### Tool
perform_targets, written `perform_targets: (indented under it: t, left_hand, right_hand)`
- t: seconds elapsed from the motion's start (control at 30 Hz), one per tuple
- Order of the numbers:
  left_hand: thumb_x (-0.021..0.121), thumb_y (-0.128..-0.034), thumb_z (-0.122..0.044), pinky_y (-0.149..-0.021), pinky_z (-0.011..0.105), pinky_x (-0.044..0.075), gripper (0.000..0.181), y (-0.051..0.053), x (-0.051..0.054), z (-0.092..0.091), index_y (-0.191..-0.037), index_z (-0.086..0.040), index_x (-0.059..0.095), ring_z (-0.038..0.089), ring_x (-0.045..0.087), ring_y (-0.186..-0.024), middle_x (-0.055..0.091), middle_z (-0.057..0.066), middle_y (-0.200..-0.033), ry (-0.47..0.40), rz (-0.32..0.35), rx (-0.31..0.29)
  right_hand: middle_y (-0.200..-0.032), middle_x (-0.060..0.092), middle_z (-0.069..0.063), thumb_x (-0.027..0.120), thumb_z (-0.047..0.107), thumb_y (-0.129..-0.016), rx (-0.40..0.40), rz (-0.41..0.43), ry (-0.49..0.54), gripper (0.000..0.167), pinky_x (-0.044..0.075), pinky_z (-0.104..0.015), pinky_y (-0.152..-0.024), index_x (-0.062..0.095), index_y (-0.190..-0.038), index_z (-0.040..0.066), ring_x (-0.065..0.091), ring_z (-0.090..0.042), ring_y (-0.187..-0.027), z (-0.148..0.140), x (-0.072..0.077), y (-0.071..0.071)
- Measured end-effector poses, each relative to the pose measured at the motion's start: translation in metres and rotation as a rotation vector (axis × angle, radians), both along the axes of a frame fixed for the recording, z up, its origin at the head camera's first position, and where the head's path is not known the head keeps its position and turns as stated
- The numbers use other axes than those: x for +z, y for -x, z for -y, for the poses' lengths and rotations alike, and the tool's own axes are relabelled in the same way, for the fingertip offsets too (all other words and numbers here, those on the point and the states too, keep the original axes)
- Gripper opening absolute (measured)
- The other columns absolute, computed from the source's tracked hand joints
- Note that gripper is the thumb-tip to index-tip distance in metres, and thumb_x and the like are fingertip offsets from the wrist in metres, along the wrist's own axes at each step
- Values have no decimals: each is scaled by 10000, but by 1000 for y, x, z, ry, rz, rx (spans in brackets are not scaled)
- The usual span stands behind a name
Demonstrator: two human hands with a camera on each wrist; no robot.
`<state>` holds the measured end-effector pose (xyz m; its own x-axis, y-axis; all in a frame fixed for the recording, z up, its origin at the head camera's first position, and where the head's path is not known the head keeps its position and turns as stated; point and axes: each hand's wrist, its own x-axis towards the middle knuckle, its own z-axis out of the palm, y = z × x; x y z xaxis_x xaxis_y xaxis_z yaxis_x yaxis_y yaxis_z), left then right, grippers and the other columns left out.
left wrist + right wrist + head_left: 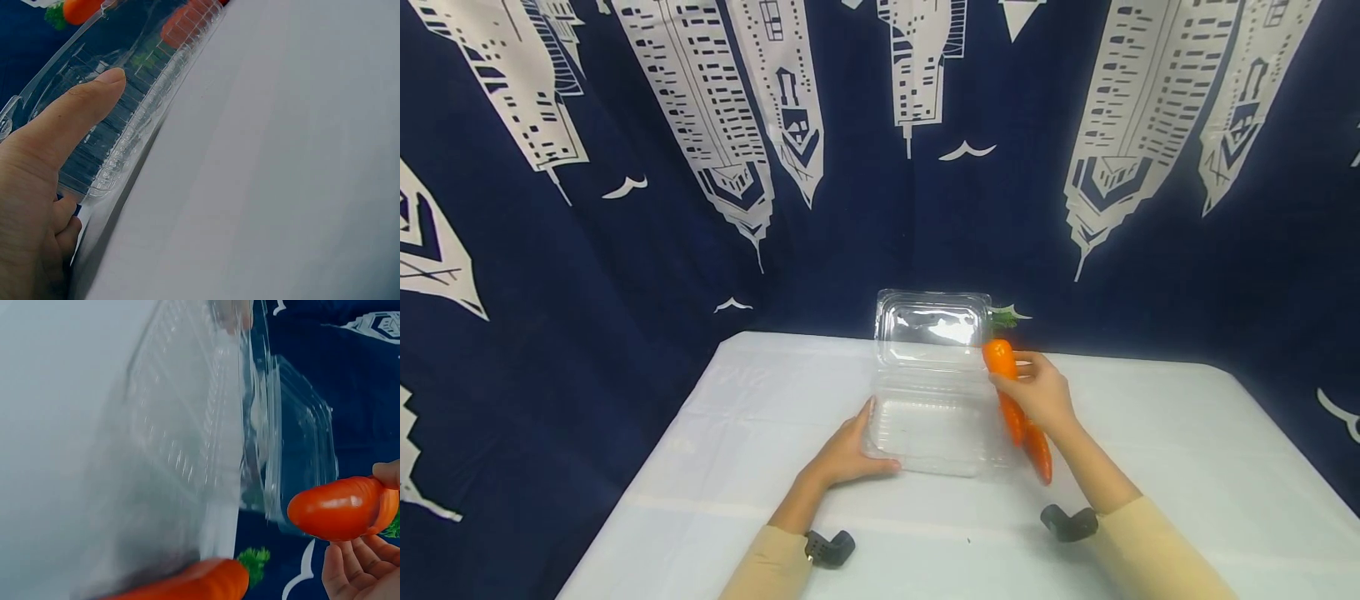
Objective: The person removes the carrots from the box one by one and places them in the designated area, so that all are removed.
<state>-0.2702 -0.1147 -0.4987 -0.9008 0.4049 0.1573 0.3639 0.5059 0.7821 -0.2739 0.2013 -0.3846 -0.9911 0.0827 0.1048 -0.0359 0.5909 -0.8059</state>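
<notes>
My left hand (pixel 850 450) grips the left side of an open clear plastic clamshell container (pixel 940 462); in the left wrist view its thumb lies over the clear wall. Near the container's right side, my right hand (pixel 1039 392) holds an orange carrot (pixel 337 506) between thumb and fingers, raised off the table. Green leaves (pixel 1003 318) show at its far end. Another carrot (pixel 1039 454) lies right of the container, its leafy top (pixel 253 562) visible in the right wrist view. Whether the orange length under my right hand belongs to the held carrot, I cannot tell.
The container's lid (pixel 934 321) stands raised at the back, by the far edge of the white table (pixel 760 417). Behind hangs a dark blue cloth (pixel 880 225) with white building prints. Dark wrist devices (pixel 829 550) sit at both sleeve cuffs.
</notes>
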Motion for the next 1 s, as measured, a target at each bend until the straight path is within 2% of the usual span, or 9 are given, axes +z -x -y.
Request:
perform_targets:
  t: [0.27,0.63,0.83,1.0]
  left_hand:
    - [865,-651,-506,-1095,530,322,1266,-1,3,2,-1565,-48,120,359,417,-1336,428,201,-1468,7,-1,18]
    - [865,-653,-509,-1094,529,323,1268,-1,-1,1,-1565,-47,116,353,417,-1338,427,197,-1471,-2,1,5]
    - [862,-649,-519,-1095,531,321,1274,-1,0,1,-1562,-34,117,362,401,-1348,402,211,-1485,2,-2,10]
    - [863,-652,-510,-1095,512,328,1266,0,0,1,-1566,-53,115,331,430,-1332,452,177,-1456,-3,-3,-3]
  right_hand:
    - [-1306,527,-310,701,385,-881,-43,39,-19,731,512,-502,-919,418,-1382,-67,540,-429,-1148,-21,-3,-4]
    - [-1299,497,-354,659,395,-905,-88,114,-97,741,537,-503,-873,387,-1397,-87,544,-467,-1116,-58,-16,-12]
    - [-1315,468,-371,646,411,-910,-119,163,-87,769,539,-496,-870,362,-1407,-103,541,-469,-1115,-76,-24,-13]
    - [-1309,471,-378,642,412,-907,-141,185,-107,766,540,-496,-859,370,-1401,-106,544,-471,-1104,-87,-29,-13]
